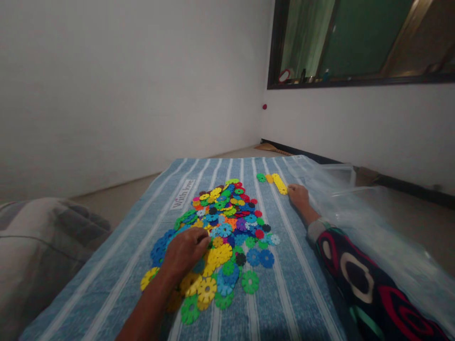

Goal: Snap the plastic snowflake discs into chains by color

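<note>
- Left hand (pixel 186 247) is curling over the disc pile (pixel 224 230), fingers together, grip unclear.
- Right hand (pixel 298 195) is meeting the yellow discs (pixel 279 183); whether its fingers are clamping, I cannot tell.

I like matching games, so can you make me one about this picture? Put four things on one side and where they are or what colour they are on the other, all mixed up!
Things:
1. Left hand
2. Cloth
3. Right hand
4. Window

Places and colours:
A. Next to the yellow row
B. Up high, in a dark frame
C. Over the colourful pile
D. Blue with pale stripes

Right pairs: 1-C, 2-D, 3-A, 4-B
</note>
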### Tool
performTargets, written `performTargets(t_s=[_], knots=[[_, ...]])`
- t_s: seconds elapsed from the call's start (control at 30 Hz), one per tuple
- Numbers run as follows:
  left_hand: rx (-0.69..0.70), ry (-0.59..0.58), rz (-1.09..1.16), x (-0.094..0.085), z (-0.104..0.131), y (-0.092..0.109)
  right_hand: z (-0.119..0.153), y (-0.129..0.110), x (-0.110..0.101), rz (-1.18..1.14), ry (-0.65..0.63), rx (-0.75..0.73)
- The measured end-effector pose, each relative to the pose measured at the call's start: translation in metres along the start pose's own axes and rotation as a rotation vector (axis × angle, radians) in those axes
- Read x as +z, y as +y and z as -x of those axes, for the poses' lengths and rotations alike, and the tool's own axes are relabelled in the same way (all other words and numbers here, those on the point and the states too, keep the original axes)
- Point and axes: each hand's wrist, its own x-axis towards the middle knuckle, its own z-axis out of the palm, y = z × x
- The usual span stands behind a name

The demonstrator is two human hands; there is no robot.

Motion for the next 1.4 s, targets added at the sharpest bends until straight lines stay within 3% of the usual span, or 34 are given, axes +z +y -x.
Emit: performTargets(t_s=[0.5, 0.77, 0.9, 1.1, 1.4], knots=[[0.070, -0.152, -0.038, 0.006, -0.001, 0.011, 0.046, -0.003, -0.004, -0.128, 0.092, -0.087], [0.068, -0.182, -0.075, 0.006, 0.000, 0.014, 0.095, -0.046, 0.003, -0.247, -0.094, -0.393], [0.052, -0.189, -0.083, 0.005, 0.001, 0.015, 0.113, -0.063, 0.001, -0.296, -0.205, -0.471], [0.064, -0.177, -0.075, 0.005, 0.001, 0.017, 0.125, -0.072, -0.007, -0.426, -0.305, -0.368], [0.078, -0.171, -0.059, 0.005, 0.002, 0.018, 0.145, -0.083, 0.003, -0.472, -0.276, -0.291]])
